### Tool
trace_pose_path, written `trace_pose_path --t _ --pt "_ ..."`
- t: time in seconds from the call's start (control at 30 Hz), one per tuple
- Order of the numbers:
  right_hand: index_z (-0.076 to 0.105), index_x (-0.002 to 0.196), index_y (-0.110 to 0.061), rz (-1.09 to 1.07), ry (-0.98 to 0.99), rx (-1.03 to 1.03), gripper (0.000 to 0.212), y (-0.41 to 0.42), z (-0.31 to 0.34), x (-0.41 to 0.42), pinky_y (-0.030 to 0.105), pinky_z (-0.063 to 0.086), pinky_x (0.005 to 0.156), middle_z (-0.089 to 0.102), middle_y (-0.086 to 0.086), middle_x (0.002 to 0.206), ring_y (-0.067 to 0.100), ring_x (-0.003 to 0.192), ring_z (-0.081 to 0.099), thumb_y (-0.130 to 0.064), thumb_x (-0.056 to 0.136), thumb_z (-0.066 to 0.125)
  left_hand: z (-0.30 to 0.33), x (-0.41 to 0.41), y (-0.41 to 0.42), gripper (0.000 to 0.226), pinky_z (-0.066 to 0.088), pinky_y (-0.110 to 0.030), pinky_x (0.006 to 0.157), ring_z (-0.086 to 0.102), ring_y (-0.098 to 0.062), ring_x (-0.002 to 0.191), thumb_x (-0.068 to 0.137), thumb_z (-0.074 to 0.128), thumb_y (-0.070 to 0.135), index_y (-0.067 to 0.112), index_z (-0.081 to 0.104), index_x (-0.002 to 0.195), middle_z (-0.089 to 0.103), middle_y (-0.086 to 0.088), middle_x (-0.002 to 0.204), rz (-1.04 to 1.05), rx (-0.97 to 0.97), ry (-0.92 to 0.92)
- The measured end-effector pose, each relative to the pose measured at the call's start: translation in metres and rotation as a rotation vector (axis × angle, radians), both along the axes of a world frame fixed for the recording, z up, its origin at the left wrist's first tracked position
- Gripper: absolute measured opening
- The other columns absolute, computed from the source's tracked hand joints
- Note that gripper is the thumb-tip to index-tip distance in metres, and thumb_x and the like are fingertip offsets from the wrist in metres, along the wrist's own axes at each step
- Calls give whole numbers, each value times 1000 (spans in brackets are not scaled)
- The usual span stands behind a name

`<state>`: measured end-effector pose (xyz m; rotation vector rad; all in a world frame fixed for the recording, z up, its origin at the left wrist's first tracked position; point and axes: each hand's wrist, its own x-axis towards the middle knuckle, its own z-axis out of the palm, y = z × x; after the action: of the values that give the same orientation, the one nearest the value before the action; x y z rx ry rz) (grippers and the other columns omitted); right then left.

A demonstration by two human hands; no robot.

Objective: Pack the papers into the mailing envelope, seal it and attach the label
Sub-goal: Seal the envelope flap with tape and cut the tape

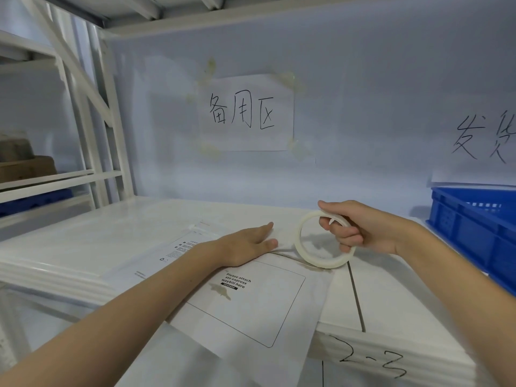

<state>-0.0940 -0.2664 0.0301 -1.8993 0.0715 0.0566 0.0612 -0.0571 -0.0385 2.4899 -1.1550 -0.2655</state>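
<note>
A white mailing envelope [251, 303] lies on a white shelf [391, 289], overhanging its front edge. The left hand [245, 247] presses flat on the envelope, fingers together. The right hand [360, 227], fingers curled, grips a tape roll [324, 241] standing at the envelope's far corner.

You stand in a warehouse or shipping stockroom: white metal shelving [92, 113] frames the bay, handwritten paper signs [245, 113] are taped to the back panel, the shelf edge is marked "2-3" [374, 358], a blue plastic crate [474, 233] sits at your right, and cardboard boxes [25, 163] fill the neighbouring rack.
</note>
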Motion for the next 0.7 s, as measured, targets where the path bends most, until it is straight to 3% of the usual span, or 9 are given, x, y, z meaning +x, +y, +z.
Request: trace_pose_path --t 0.17,0.3,0.43,0.57,0.7 --pt "66 80 -4 -3 -24 -141 43 -6 7 -6 26 28 48 24 -1 46 20 49 11 -42 95 52 2 0 0 65 1 -27 118 3 -9 152 102 30 53 28 8 158 6 3 166 -20 61 -5" --pt "70 88 2 -26 -9 -181 45 -15 10 -11 25 24 47 23 -2 41 15 45 14 -38 96 52 2 2 -1 63 -3 -32 120 -4 -13 152 101 22 58 35 4 157 -1 1 166 14 145 -45" --pt "70 85 1 -54 -30 -167 45 -19 7 -8 23 33 47 25 1 43 15 44 23 -38 96 51 1 10 3 65 -2 -37 122 -6 -16 153 99 16 62 36 -2 156 -3 -3 166 85 193 -77" --pt "60 72 -5 -97 -65 -119 48 -16 -4 2 30 46 61 37 6 48 23 48 41 -48 93 54 1 20 9 70 -1 -41 123 -7 -18 153 97 11 65 32 -4 157 -4 -4 166 165 224 -93" --pt "53 63 -11 -130 -108 -45 50 -17 -13 11 34 44 72 32 4 52 25 49 45 -51 94 51 10 20 18 99 -4 -47 122 -9 -15 152 73 5 92 39 -1 156 -6 6 166 206 220 -11"
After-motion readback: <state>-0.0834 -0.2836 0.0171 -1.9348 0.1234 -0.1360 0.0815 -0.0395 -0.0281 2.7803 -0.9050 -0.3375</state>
